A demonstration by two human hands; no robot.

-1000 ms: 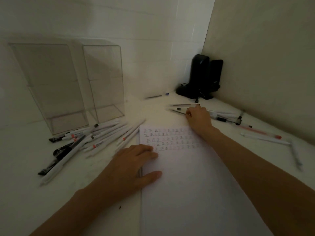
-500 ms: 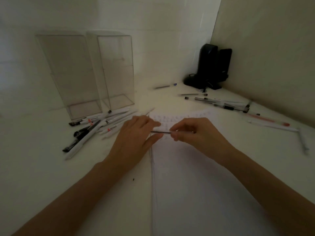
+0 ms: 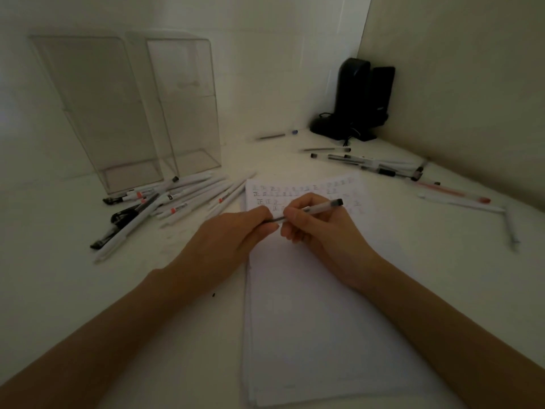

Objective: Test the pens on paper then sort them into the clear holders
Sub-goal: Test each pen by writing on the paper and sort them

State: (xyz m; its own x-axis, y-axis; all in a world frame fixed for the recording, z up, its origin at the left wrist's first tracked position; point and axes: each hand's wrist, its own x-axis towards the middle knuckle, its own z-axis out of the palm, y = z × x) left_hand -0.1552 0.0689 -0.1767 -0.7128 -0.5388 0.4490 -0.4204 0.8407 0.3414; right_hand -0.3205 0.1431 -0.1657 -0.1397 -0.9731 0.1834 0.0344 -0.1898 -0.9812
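Note:
Both hands hold one clear pen with a black end (image 3: 320,207) above the top of the white paper pad (image 3: 318,314). My right hand (image 3: 320,231) grips the pen's barrel, its black end pointing up and right. My left hand (image 3: 227,240) pinches the pen's dark lower end between thumb and fingers. Rows of small test marks (image 3: 274,193) cover the pad's top edge. Two empty clear holders, the left holder (image 3: 97,113) and the right holder (image 3: 185,104), stand upright at the back left.
A heap of white pens (image 3: 177,199) with some black ones lies in front of the holders. More clear pens (image 3: 368,163) and a red pen (image 3: 455,191) are scattered at the right by the wall. A black device (image 3: 358,98) with a cable sits in the corner.
My right hand fetched a pen from the right-hand group and brought it over the pad. My left hand lifted off the paper and took the pen's other end; the pen now tilts upward.

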